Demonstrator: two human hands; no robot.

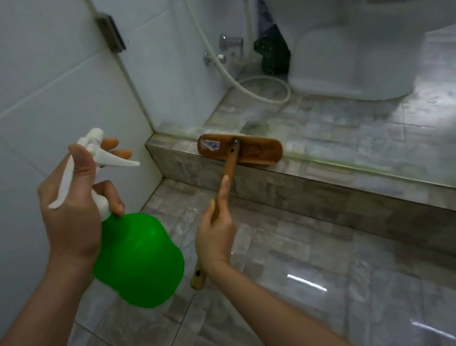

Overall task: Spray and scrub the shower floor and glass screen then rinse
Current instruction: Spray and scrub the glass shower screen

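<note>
My left hand (73,209) grips the white trigger head of a green spray bottle (139,258), nozzle pointing right, with fingers curled round the neck and trigger. My right hand (216,231) grips the wooden handle of a scrub brush (241,151), index finger laid along the handle. The brush head lies on the tiled step edge (295,190) at the foot of the glass screen (354,85). The grey tiled shower floor (307,292) below is wet and shiny.
Beyond the glass stand a white toilet (363,41), a coiled white hose (265,90), wall valves (223,49) and a dark cloth (272,52). A white tiled wall (25,97) with a glass hinge (110,32) closes off the left.
</note>
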